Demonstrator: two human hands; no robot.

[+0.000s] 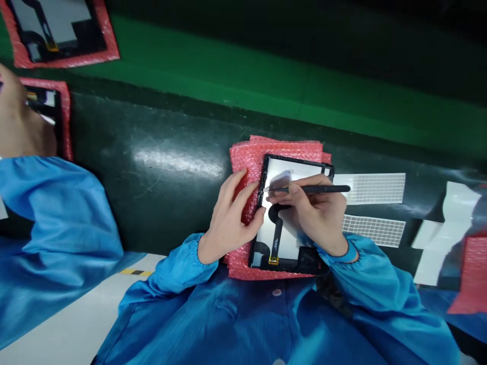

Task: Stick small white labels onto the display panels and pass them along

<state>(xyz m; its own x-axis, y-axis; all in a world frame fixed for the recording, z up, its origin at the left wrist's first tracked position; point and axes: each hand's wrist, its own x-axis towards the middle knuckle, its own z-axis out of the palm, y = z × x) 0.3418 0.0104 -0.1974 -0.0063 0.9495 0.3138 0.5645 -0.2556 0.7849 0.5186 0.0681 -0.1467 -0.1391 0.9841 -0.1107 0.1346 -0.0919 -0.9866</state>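
A tablet screen assembly (292, 236) with a silvery back, black frame and dark ribbon cable (277, 238) lies on a stack of red bubble-wrap bags (243, 157). My right hand (319, 213) is closed around black tweezers (323, 189), held almost level above the screen. Their tip reaches the left inner edge of the frame; whether it grips anything there is too small to tell. My left hand (236, 218) rests on the bubble wrap at the left side, fingers spread, with the fingertips close to the frame's left edge.
Two sheets of small white stickers (384, 188) lie right of the screen, one partly under my right forearm. Farther right are white backing strips (452, 228) and red bubble wrap (474, 274). At left, a co-worker's hand (23, 116) is over another screen; one more wrapped screen (61, 30) lies behind.
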